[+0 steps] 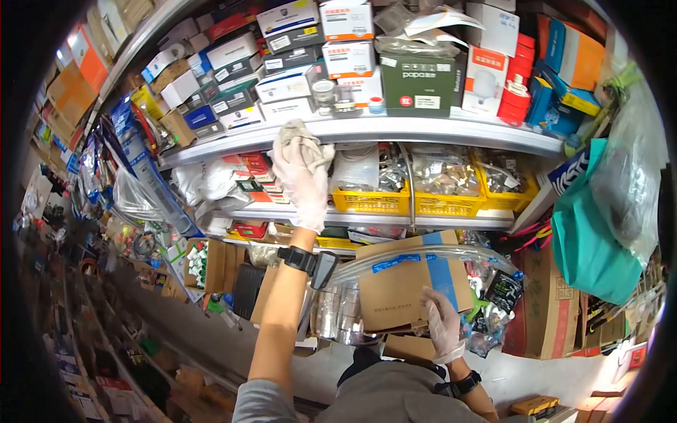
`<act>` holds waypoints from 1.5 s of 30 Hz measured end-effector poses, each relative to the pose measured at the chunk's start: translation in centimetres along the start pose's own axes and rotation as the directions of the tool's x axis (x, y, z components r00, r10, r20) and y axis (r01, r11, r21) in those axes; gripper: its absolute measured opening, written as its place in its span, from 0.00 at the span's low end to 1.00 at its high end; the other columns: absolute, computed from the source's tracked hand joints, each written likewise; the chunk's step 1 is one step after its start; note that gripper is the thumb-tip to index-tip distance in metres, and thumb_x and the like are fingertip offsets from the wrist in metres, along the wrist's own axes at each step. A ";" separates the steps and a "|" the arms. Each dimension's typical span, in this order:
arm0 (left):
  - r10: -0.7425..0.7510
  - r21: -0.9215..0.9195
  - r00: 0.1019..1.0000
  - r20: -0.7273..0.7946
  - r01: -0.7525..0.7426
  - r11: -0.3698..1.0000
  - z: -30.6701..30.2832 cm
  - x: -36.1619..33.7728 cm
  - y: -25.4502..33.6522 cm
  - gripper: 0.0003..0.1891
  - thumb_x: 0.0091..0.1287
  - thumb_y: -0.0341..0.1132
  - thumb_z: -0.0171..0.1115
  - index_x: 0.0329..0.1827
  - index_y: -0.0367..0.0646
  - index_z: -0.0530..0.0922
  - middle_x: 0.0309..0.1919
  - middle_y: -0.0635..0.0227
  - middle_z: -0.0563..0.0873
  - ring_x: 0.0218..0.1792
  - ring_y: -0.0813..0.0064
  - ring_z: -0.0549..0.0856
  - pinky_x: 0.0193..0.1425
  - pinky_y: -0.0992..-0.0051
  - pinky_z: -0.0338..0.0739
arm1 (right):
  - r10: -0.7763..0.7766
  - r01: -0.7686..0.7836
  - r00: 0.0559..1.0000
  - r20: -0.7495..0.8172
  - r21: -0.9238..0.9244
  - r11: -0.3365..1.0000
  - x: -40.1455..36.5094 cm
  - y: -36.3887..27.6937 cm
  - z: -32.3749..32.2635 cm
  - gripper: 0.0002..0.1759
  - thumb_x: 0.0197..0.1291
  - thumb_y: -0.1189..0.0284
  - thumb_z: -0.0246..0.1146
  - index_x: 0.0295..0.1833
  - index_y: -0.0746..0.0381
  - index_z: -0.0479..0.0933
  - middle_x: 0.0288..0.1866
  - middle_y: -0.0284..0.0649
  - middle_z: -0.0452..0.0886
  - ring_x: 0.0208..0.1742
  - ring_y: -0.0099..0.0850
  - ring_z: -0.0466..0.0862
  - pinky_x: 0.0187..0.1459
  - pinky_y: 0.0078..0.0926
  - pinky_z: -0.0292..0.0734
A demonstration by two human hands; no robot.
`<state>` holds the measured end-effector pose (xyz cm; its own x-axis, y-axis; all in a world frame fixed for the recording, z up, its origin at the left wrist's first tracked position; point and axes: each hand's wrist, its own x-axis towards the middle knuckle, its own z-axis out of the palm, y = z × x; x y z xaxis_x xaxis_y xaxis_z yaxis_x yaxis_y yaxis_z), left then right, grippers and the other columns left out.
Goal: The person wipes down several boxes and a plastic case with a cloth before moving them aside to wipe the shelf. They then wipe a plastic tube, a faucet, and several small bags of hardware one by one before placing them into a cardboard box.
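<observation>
My left hand (305, 187), in a thin translucent glove, reaches up to the front edge of the upper shelf (423, 128). Its fingers are closed round a crumpled grey-beige cloth (297, 141), which lies against that edge. Several small boxes stand just behind it, among them a white box (289, 108), and small clear jars (324, 96) sit to the right. Lower down, my right hand (443, 326), gloved too, rests by the right side of a brown cardboard box (388, 296) with blue tape. Its fingers are loosely extended, and nothing shows in them.
Yellow baskets (371, 203) of bagged small parts fill the shelf below. Clear tubing (437, 254) arches over the cardboard box. A teal bag (592, 225) and a clear plastic bag (627, 169) hang at the right. An open carton (229, 264) stands lower left.
</observation>
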<state>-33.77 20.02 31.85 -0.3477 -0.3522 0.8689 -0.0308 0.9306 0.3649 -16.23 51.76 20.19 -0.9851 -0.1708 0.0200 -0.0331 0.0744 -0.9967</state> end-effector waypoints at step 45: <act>0.673 0.002 0.684 0.280 -0.702 0.712 5.7 -4.2 21.9 0.22 0.58 0.33 0.63 0.57 0.63 0.80 0.67 0.64 0.73 0.69 0.51 0.72 0.50 0.66 0.85 | -0.058 0.064 0.993 -0.107 0.058 0.996 -0.2 -0.2 -18.5 0.17 0.72 0.73 0.58 0.62 0.67 0.76 0.52 0.42 0.85 0.55 0.27 0.82 0.58 0.24 0.74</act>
<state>-38.30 42.40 34.30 -0.5211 0.4135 0.7467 0.2203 0.9103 -0.3504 -19.20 69.94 21.81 -0.9939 -0.0690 0.0861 -0.0867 0.0062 -0.9962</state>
